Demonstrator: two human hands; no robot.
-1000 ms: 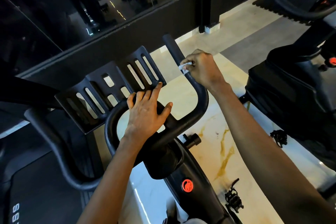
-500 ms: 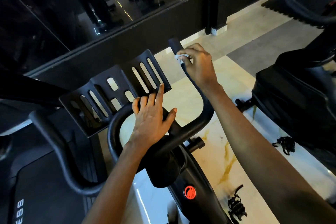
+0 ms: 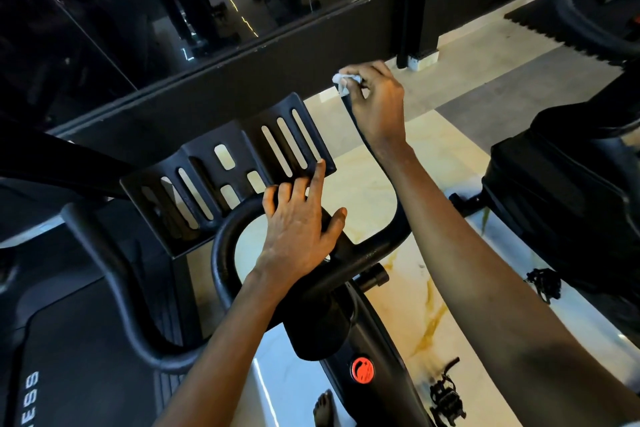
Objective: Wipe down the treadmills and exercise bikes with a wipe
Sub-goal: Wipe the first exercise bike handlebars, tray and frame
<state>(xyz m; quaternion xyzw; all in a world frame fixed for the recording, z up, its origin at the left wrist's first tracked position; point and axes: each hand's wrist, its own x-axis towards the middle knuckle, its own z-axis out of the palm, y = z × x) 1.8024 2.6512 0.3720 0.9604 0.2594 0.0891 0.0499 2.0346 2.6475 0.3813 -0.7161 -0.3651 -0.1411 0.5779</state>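
the right hand (image 3: pixel 375 104) pinches a small crumpled white wipe (image 3: pixel 343 83) between fingertips and thumb, pressed to the far tip of the right horn of the handlebar (image 3: pixel 367 256) on the exercise bike (image 3: pixel 374 340), so that is where the wipe sits now. the left hand (image 3: pixel 298 229) lies flat with fingers spread over the middle of the bar, forefinger reaching the near edge of the slotted tray (image 3: pixel 207 166), holding nothing; it looks like a bracing hand. i'd judge the job partway through this one bike: the horn's end is being rubbed, and nothing on the dark surfaces tells me which parts are done. the tray, the left horn (image 3: pixel 104 270), the post around the red knob (image 3: pixel 362 370), the neighbouring bike (image 3: pixel 554 191) at the right and the treadmill (image 3: pixel 69 357) at the lower left all seem left to do. the bar is a round matte black tube, rubbery-looking, bent in smooth loops; the tray is hard black plastic, shallowly folded, cut with long rounded slots. the wipe is thin, soft, wadded. the floor (image 3: pixel 408 295) beneath is glossy pale marble with amber veins.
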